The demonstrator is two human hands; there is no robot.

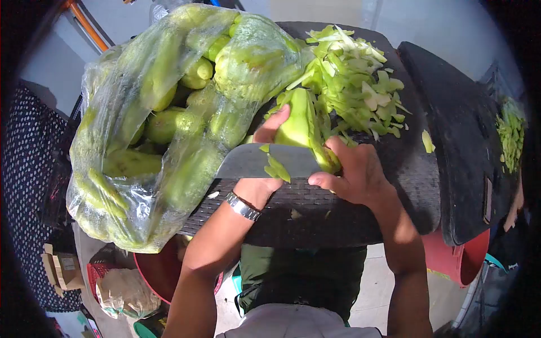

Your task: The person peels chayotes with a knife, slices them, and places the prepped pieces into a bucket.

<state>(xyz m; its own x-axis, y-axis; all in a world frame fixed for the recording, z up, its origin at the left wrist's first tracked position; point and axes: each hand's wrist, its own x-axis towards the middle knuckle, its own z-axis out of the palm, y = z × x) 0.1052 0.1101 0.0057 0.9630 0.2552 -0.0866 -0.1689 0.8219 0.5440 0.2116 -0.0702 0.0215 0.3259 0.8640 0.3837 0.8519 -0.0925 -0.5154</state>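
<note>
My left hand (270,127), with a metal watch at the wrist, is wrapped round the left side of a pale green peeled vegetable (296,121). The wide cleaver blade (242,160) lies across the vegetable's near end and covers part of my left hand. Thin green slices stick to the blade. My right hand (352,172) is closed at the blade's right end, beside the vegetable; the cleaver's handle is hidden in it. Beyond the vegetable, a heap of cut green slices (355,84) lies on the dark woven table (406,163).
A large clear plastic bag (174,129) of whole green vegetables fills the table's left side. A black board (462,135) stands along the right edge. Below are a red bin (456,256) at right, a red tub (155,273) and a cardboard box (66,270) at left.
</note>
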